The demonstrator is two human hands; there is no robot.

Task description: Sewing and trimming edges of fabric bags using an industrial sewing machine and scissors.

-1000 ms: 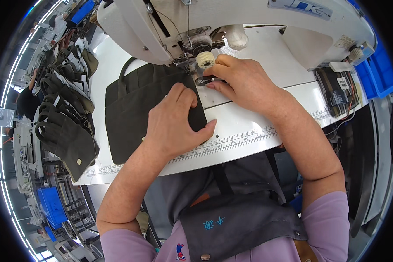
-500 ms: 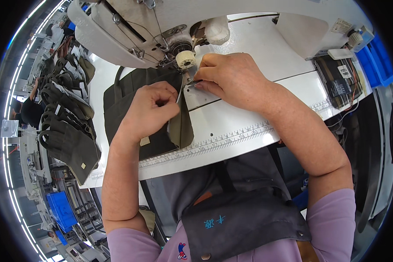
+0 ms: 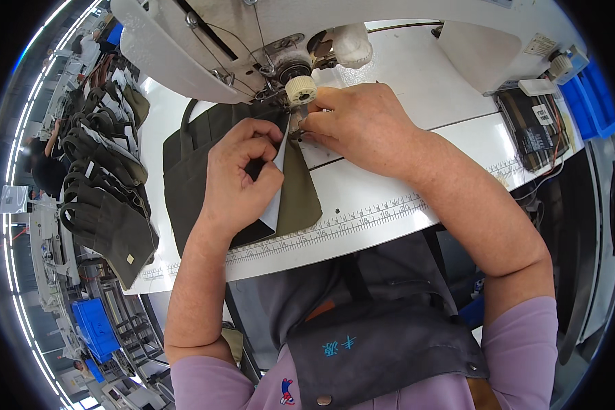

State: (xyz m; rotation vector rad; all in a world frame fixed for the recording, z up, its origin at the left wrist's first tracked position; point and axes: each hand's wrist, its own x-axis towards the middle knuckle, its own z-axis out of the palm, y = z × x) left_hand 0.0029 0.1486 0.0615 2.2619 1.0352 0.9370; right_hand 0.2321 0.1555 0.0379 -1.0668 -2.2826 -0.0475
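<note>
A dark olive cloth bag piece [image 3: 191,160] with a strap handle lies under the head of a white sewing machine [image 3: 178,48]. My left hand [image 3: 242,178] rests on it with curled fingers, closed on its right edge. That edge is lifted, baring a pale grey underside [image 3: 275,205] and a lighter olive layer [image 3: 297,188] below. My right hand [image 3: 362,126] is closed beside the needle area, its fingertips against the small metal parts below the cream knob [image 3: 301,89]. What those fingertips pinch, if anything, is hidden.
Several similar olive bag pieces [image 3: 106,212] are piled along the table's left side. A ruler strip [image 3: 383,213] runs along the front edge. At the right lies a dark flat package [image 3: 526,130] with cables, beside a blue bin [image 3: 591,96]. Another person [image 3: 48,164] is far left.
The bag's right edge has been folded up further, showing more grey underside and olive layer. My left hand has moved slightly right; my right hand stays beside the needle area.
</note>
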